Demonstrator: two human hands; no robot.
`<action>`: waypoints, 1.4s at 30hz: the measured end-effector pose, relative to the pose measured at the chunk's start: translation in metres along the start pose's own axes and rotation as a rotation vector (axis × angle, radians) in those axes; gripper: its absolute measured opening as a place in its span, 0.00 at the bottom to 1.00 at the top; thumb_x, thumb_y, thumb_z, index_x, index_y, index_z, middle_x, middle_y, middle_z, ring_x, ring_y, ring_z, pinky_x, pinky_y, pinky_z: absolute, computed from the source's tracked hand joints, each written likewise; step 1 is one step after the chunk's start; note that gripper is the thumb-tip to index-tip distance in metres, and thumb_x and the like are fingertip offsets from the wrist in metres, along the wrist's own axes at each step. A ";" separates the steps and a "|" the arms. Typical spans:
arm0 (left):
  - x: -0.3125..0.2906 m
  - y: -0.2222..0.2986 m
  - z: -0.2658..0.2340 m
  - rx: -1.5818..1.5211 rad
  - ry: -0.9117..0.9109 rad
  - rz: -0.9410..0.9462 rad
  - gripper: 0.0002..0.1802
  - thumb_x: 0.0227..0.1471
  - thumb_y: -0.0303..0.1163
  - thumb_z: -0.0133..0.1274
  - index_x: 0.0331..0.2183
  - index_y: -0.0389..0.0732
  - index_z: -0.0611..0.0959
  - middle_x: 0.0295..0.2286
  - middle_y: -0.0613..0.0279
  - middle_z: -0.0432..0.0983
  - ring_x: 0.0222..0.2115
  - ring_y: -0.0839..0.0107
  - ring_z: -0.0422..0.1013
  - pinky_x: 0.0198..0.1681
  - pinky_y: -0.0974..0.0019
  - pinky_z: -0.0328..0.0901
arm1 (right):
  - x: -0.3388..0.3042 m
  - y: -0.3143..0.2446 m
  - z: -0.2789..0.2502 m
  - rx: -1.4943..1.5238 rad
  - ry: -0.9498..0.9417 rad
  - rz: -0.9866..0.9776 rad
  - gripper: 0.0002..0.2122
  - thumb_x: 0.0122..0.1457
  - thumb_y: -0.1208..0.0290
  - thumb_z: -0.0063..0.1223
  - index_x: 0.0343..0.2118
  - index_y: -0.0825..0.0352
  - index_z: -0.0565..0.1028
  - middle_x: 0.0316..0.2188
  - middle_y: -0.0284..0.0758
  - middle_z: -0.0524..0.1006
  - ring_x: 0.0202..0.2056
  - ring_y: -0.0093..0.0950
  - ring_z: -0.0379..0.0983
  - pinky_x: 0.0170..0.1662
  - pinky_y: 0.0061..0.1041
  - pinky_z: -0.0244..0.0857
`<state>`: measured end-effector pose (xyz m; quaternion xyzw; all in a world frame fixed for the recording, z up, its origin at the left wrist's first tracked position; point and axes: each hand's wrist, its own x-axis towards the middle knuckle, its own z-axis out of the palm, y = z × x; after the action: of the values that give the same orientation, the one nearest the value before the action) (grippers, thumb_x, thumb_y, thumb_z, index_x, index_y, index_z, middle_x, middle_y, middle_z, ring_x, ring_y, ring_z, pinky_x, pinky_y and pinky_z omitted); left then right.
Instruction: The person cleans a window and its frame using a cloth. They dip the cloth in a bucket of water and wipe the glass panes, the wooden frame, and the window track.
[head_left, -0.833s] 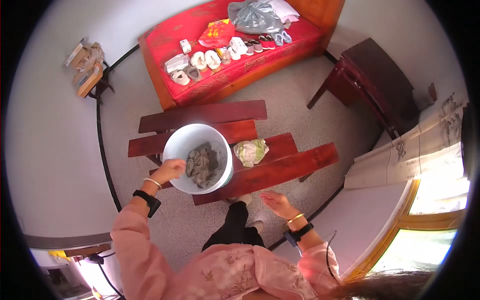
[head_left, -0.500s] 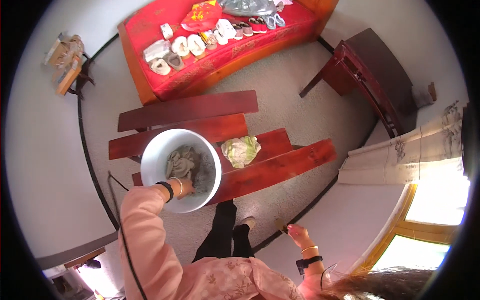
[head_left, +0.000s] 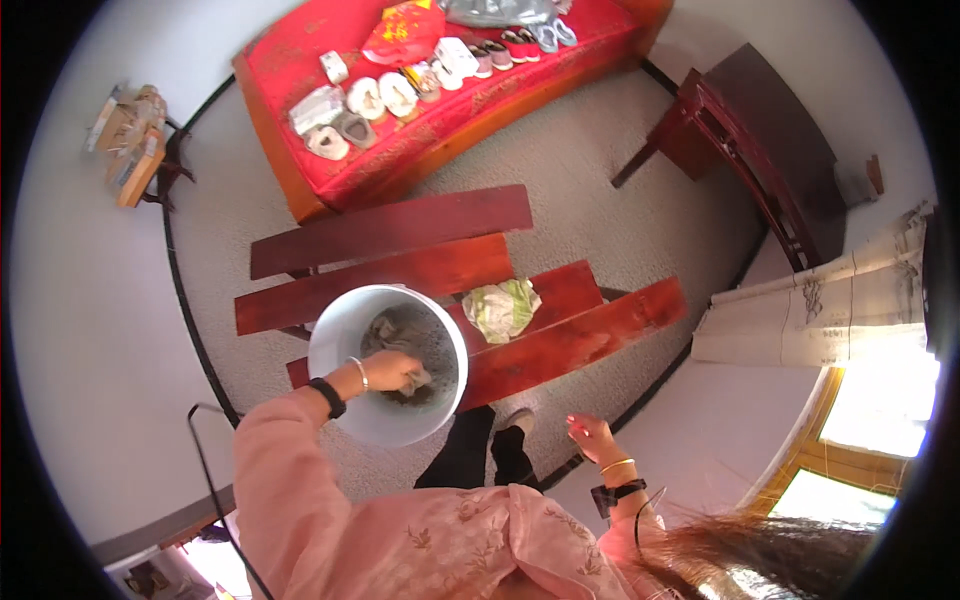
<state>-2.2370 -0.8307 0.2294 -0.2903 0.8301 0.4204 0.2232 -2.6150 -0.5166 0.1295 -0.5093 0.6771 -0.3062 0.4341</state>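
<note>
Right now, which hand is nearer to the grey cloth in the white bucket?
Left. The left hand is inside the bucket, holding the cloth; the right hand is outside, off to the bucket's right.

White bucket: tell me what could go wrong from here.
The left hand grips a greyish cloth inside the white bucket, so its bracelet and black wristband could get wet in what looks like murky water. If that splashes, the green-and-white bundle on the red bench nearby might be dirtied.
</note>
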 end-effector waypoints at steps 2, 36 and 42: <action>-0.043 0.027 -0.041 -0.109 0.154 0.020 0.12 0.51 0.32 0.53 0.40 0.41 0.77 0.30 0.52 0.77 0.34 0.53 0.74 0.37 0.59 0.67 | 0.028 -0.035 -0.006 0.082 -0.015 -0.148 0.14 0.55 0.79 0.55 0.46 0.68 0.75 0.40 0.37 0.78 0.40 0.25 0.75 0.42 0.23 0.69; 0.024 -0.067 0.061 -0.433 0.782 0.307 0.40 0.37 0.39 0.66 0.53 0.40 0.70 0.37 0.51 0.75 0.41 0.54 0.70 0.42 0.56 0.67 | 0.205 -0.256 0.143 0.171 -0.537 -0.473 0.22 0.52 0.80 0.52 0.52 0.61 0.70 0.35 0.39 0.68 0.43 0.35 0.67 0.47 0.32 0.63; 0.022 -0.057 0.019 0.064 0.506 -0.084 0.21 0.51 0.36 0.50 0.48 0.51 0.78 0.40 0.46 0.74 0.44 0.49 0.70 0.50 0.52 0.65 | 0.179 -0.306 0.035 -0.211 -0.293 -0.918 0.21 0.48 0.84 0.52 0.49 0.71 0.71 0.49 0.47 0.71 0.41 0.47 0.66 0.46 0.39 0.64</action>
<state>-2.2123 -0.8485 0.1726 -0.4134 0.8596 0.2985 0.0346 -2.4723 -0.7769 0.3270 -0.8339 0.3420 -0.3209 0.2910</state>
